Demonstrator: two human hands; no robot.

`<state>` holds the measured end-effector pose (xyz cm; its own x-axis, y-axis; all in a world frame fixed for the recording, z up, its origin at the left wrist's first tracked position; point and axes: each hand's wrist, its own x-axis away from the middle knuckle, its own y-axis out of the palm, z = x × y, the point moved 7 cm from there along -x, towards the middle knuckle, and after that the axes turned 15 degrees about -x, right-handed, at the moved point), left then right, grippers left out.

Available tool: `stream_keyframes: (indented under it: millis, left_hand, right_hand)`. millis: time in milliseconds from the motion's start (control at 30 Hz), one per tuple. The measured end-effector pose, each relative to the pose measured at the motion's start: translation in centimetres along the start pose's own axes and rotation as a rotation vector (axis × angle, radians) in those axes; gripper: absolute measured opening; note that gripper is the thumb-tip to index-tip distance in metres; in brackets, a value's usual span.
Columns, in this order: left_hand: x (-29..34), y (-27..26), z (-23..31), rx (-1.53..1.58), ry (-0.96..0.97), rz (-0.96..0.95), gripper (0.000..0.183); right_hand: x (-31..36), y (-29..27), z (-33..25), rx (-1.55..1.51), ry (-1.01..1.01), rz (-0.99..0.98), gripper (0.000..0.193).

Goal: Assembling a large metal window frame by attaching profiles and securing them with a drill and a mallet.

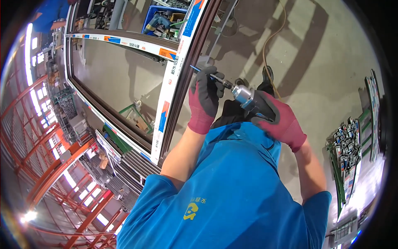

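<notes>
My right hand, in a maroon and dark grey glove, is closed round the body of a silver power drill. Its chuck points up and left toward my other hand. My left hand, gloved alike, has its fingers curled round the thin bit in front of the chuck. A slim blue tip sticks out past the left fingers; whether it belongs to the bit is hidden. Just left of that hand runs a dark window frame faced with white printed film.
A blue crate with tools sits beyond the frame's crossbar. A tan hose trails over the floor to my shoe. At the right stands a rack of stacked profiles. Metal lengths lie at the left.
</notes>
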<state>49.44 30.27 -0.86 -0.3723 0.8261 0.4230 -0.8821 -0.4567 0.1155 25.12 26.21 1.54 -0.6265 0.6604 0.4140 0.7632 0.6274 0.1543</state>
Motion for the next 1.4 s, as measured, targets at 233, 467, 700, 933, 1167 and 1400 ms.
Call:
stream_keyframes:
  millis: [233,467,700,933,1167,1400]
  left_hand:
    - [1.3,-0.7,-0.4,0.065,0.007,0.045,0.046]
    - [1.9,-1.2,-0.9,-0.132,0.004,0.134,0.042]
    - [2.1,-0.7,1.3,-0.266,0.006,0.245,0.033]
    - [1.4,-5.3,11.3,-0.957,0.546,0.189,0.030]
    - [-15.4,-4.3,14.7,-1.687,0.427,-0.455,0.057]
    - [-17.3,-4.0,10.8,-1.872,0.034,-0.653,0.070]
  right_hand:
    - [0.7,1.8,0.0,-0.003,0.008,-0.013,0.078]
    - [1.4,2.7,-0.7,0.310,-0.023,0.075,0.080]
    - [1.7,3.9,-0.5,0.233,-0.044,0.161,0.077]
    - [0.3,1.3,-1.2,0.040,-0.018,0.155,0.074]
    - [-1.6,0.3,-3.0,0.333,0.022,0.070,0.075]
    - [-2.4,1.0,-1.3,0.297,0.012,0.063,0.073]
